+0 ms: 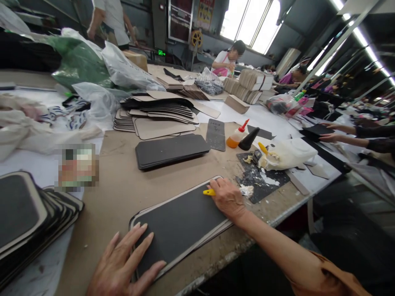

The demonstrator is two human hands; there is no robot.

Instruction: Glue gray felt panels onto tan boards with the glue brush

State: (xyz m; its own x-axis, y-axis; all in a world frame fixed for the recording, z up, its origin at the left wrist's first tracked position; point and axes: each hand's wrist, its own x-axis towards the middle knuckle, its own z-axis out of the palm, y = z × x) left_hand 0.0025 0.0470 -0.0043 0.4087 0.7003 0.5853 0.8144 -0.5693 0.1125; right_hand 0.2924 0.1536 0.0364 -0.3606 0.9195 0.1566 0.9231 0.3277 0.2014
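A black rounded panel [182, 222] with a pale border lies on the brown table [123, 185] in front of me. My left hand [123, 263] rests flat on its near left corner, fingers spread, holding nothing. At the panel's far right corner, my right hand [226, 197] is closed on a small yellow tool [209, 192], whose tip pokes out to the left. A white glue smear [247, 190] sits just right of that hand.
A stack of finished panels [27, 222] sits at the left. Black sheets [171, 150] and card pieces [160, 117] lie further back. A glue bottle [236, 137], a black cone [249, 139] and a white bag [290, 154] stand right. Another person's arms [354, 135] reach in.
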